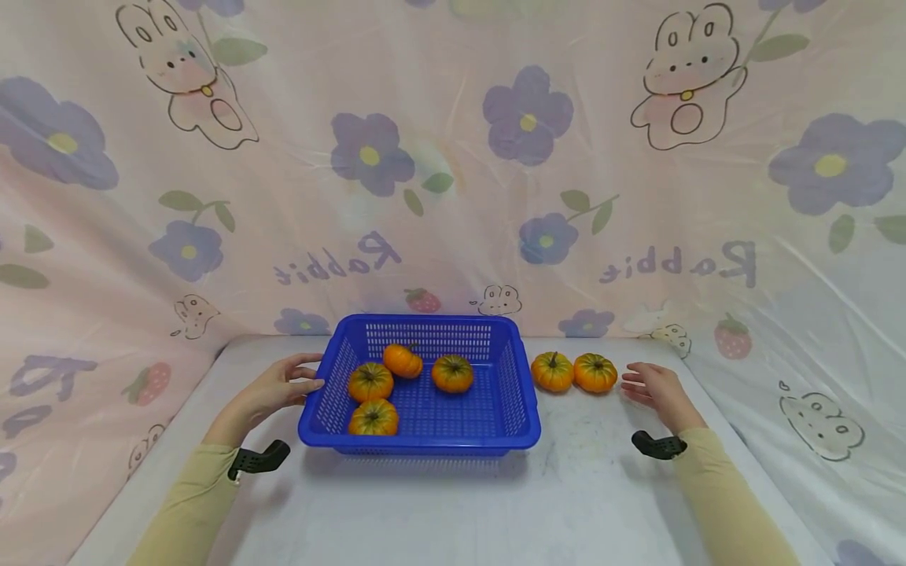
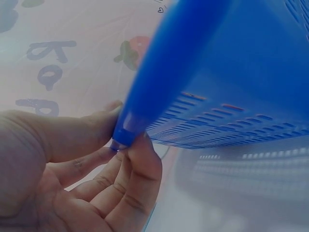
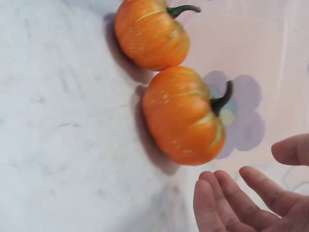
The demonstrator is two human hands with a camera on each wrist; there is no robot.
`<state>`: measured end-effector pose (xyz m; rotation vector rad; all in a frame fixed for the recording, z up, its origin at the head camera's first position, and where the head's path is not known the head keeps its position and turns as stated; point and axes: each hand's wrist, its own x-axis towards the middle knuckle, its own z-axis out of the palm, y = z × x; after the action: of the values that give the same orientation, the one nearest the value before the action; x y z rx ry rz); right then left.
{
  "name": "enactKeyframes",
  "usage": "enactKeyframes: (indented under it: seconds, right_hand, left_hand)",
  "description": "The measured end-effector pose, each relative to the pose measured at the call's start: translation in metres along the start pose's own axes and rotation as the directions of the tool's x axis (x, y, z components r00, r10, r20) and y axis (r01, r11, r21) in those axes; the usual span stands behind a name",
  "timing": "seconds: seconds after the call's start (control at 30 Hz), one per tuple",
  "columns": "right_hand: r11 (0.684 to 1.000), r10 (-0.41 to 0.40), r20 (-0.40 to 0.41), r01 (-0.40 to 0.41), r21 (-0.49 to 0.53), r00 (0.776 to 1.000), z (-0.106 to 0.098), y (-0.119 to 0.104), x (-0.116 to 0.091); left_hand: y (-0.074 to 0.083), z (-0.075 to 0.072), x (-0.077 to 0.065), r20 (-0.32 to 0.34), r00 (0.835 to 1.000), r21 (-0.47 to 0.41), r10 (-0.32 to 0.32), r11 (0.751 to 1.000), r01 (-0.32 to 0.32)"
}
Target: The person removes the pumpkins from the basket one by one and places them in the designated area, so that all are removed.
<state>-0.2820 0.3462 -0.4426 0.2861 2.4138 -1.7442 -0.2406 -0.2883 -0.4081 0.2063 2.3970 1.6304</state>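
Left hand (image 1: 272, 389) pinches the left rim of the blue basket (image 1: 418, 442), thumb on one side of the edge, fingers curled in on the other, plain in the left wrist view. Basket sits upright on the white table (image 1: 425, 511), roughly mid-table, near the back. Four small orange pumpkins in it, mostly left half: left pumpkin (image 1: 371, 383), front pumpkin (image 1: 373, 417) with its lower part hidden by the front rim, back pumpkin (image 1: 403, 361) tipped over, and middle pumpkin (image 1: 453, 374) a bit apart from the others, stem up. Can't tell if left and front ones touch. Two more on the table just right of basket, side by side: inner pumpkin (image 1: 552, 372) next to the basket wall, outer pumpkin (image 1: 595, 373) closer to the person's right hand. Both have dark stems. Right hand (image 1: 661, 393) holds nothing, fingers extended and relaxed, thumb apart, fingertips near outer pumpkin with a small gap. Beige sleeves (image 1: 729, 503) on both arms, a black wrist mount (image 1: 269, 457) at each cuff. Behind: pale pink curtain (image 1: 460, 212) printed with purple flowers, rabbits, strawberries, mirrored "Rabbit" lettering.
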Motion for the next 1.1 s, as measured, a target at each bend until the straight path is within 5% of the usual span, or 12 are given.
enactKeyframes:
  seconds: [0.4,1.1]
  right_hand:
    - [0.982,-0.185,0.036,0.183,0.049,0.982,0.005,-0.038,-0.004]
    - [0.957,-0.267,0.174,0.239,0.167,0.948,0.083,-0.108,-0.010]
  left_hand:
    - [0.000,-0.001,-0.001,0.000,1.000,0.009,0.007,1.000,-0.007]
    - [0.002,-0.001,-0.001,0.006,1.000,-0.006,0.003,1.000,-0.003]
